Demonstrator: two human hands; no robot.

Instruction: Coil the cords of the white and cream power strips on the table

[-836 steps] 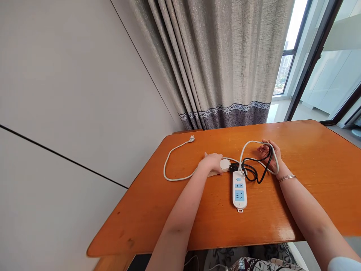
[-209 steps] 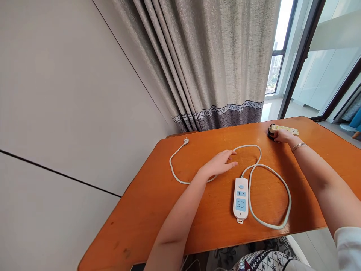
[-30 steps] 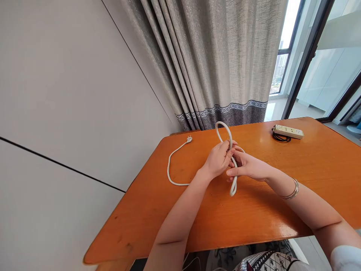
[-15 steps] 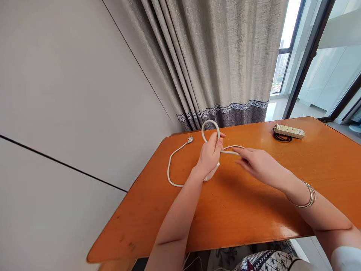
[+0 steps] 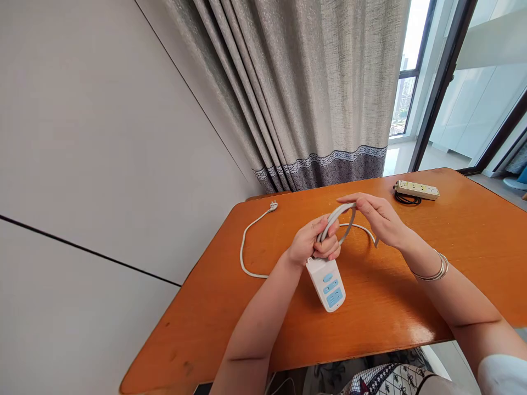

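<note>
My left hand (image 5: 309, 240) is closed around a bunched loop of white power cord (image 5: 345, 209). From below that fist hangs a small white power strip (image 5: 318, 269) with blue sockets and a blue switch, tilted over the table. My right hand (image 5: 381, 218) pinches the far bend of the looped cord between thumb and fingers. A loose length of the same cord curves behind, under my right hand. At the left, the cord's tail ends in a white plug (image 5: 273, 206) lying on the table.
The orange wooden table (image 5: 230, 323) meets a pale panelled wall (image 5: 82, 164) on its left. Toward the back right lies another, cream power strip (image 5: 418, 190) with a coiled black cord (image 5: 407, 198). Behind hangs a grey curtain (image 5: 329, 82) beside a glass door.
The left hand has turned and come nearer, bringing the power strip's socket face into view. My right hand has risen to the cord's loop, which now bends rightward.
</note>
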